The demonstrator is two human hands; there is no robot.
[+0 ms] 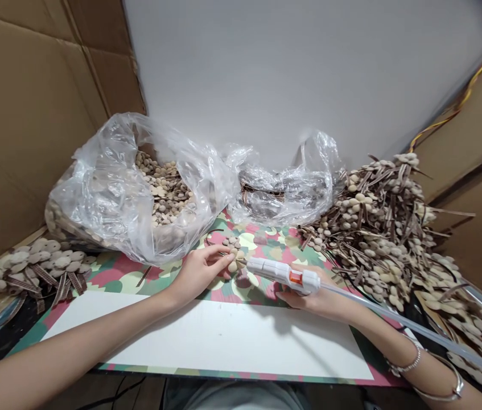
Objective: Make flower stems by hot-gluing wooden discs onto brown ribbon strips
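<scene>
Left hand [201,266]: thumb and fingertips drawn together in a pinch on a small flower [236,256]. Right hand [315,296]: curled round a glue gun [272,270]; some fingers hidden beneath it, so their exact closure cannot be told. Flower sits between the hands, in front of the nozzle, above a camouflage-patterned mat [130,272]; plump rounded petals, beige nearest, greyer behind, partly covered by fingers. Whether nozzle touches it: unclear.

Beyond, a large plastic bag [102,171], crinkled film, gaping over many padded pieces; second bag [309,191] beside it, its glare obscuring the contents. Right: heaped flowers [377,228] with brown ribbon tails, overhanging the mat's edge. Smaller pile [31,265] at far left. Smooth white sheet [223,341] nearest the body. Clear glue stick [394,320], long, straight, crosses over right forearm.
</scene>
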